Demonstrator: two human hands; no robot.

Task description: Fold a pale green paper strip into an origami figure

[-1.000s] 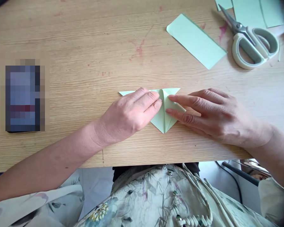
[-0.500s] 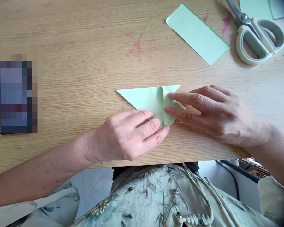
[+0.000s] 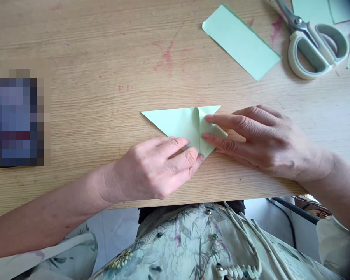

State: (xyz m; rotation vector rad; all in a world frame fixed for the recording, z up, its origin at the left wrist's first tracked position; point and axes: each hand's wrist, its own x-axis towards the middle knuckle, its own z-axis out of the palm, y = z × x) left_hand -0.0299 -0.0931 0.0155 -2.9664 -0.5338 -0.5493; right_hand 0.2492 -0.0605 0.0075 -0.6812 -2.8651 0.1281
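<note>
A pale green sheet of paper lies on the table, folded into a triangle with its long edge away from me. Right of its middle a raised fold runs down, and the flap beside it bulges slightly. My left hand holds the lower left part, fingers bent over the near edge and partly covering the bottom corner. From the right, my right hand rests two fingertips on the flap by the fold. Its thumb is mostly hidden beneath the fingers.
A green paper strip lies beyond the hands. Scissors with pale handles and more green paper are at the far right. A blurred-out dark rectangular object lies at left. The table's front edge runs close below my hands.
My left hand's lowest fingertip has drawn back slightly to the left along the paper's bottom corner. The right hand keeps its place on the flap. The whole view has shifted slightly.
</note>
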